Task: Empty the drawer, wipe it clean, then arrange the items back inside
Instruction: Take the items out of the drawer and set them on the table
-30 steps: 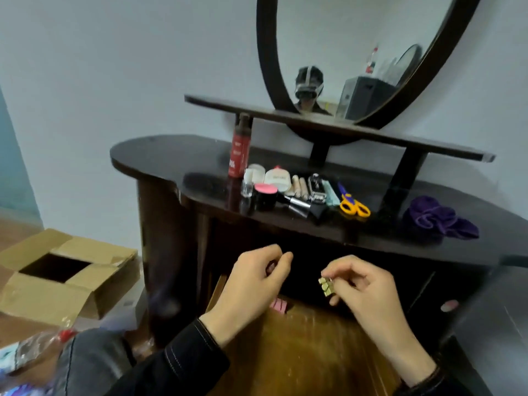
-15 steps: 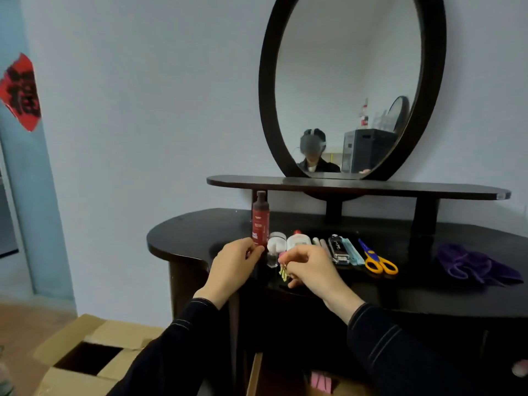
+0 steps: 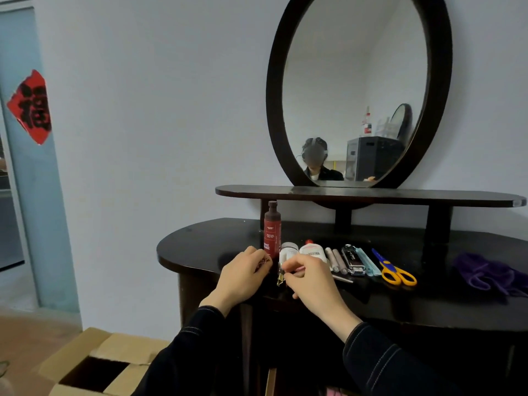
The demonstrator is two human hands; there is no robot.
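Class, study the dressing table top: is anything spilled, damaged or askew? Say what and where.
Nothing spilled or plainly damaged. The red bottle stands upright beside a tidy row ending at the scissors. Only the purple cloth, far right, lies crumpled.

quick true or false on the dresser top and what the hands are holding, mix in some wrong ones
1. The red bottle stands upright on the dresser top. True.
2. The scissors have green handles. False: the handles are yellow.
3. The right hand pinches a small gold clip. True.
4. The purple cloth lies left of the red bottle. False: it lies at the far right of the top.
5. The left hand lies flat and empty. False: its fingers curl round a small reddish thing.
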